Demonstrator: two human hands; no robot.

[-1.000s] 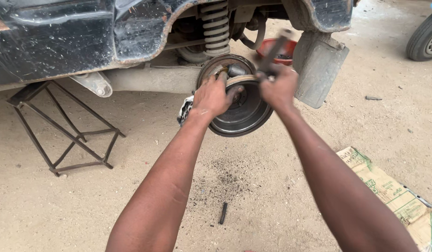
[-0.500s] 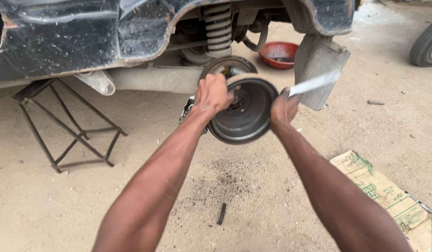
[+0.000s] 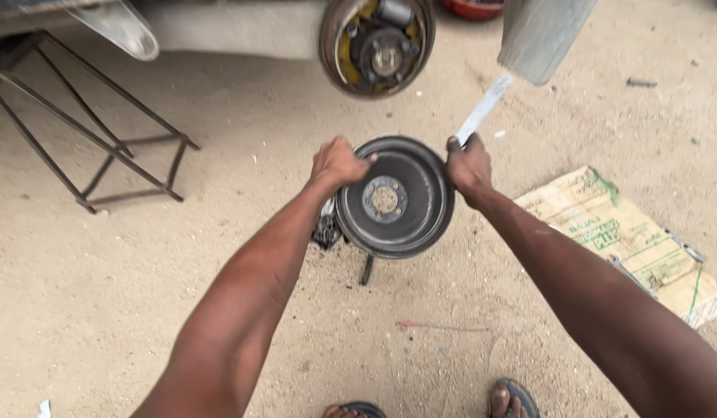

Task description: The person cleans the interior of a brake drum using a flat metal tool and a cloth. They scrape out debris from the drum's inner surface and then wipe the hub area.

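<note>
I hold a dark round brake drum [image 3: 395, 200] between both hands, its open side facing me, above the sandy ground. My left hand [image 3: 337, 162] grips its upper left rim. My right hand [image 3: 468, 166] grips the right rim and also holds a flat metal tool [image 3: 483, 108] that sticks up and to the right. Above, at the top of the view, the bare wheel hub [image 3: 378, 44] with brake shoes shows under the vehicle.
A metal stand [image 3: 87, 147] props the vehicle at the left. A flattened cardboard sheet [image 3: 617, 236] lies on the ground at the right. A grey mud flap [image 3: 542, 35] hangs top right. A small dark rod [image 3: 367, 269] lies below the drum. My sandalled feet [image 3: 436, 402] show at the bottom.
The drum has come off the hub and moved down and toward me in both hands. The hub with its brake shoes is now exposed. The view has tilted downward.
</note>
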